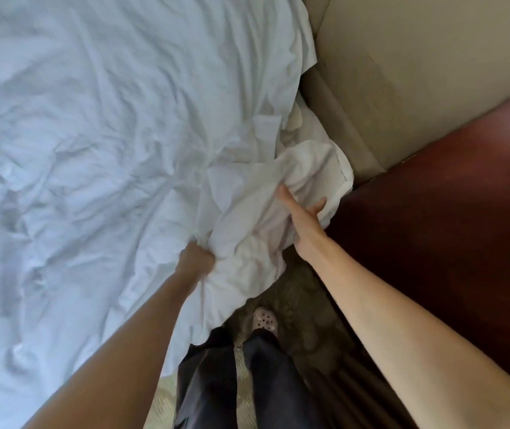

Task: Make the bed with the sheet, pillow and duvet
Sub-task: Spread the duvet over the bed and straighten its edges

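1. We see soft, fairly bright light; the white sheet [92, 150] looks cool and bluish at the left and warmer white towards the right.
2. Shadows are gentle: pale grey in the sheet's creases, darker under its hanging edge over the carpet [306, 308].
3. The right forearm is lit brighter than the left.
4. A dull sheen lies on the dark red wooden surface [451, 243].
5. We find the whole frame slightly soft, and the left hand [196, 258] is smeared.
6. The wide lens stretches both forearms towards the lower corners.
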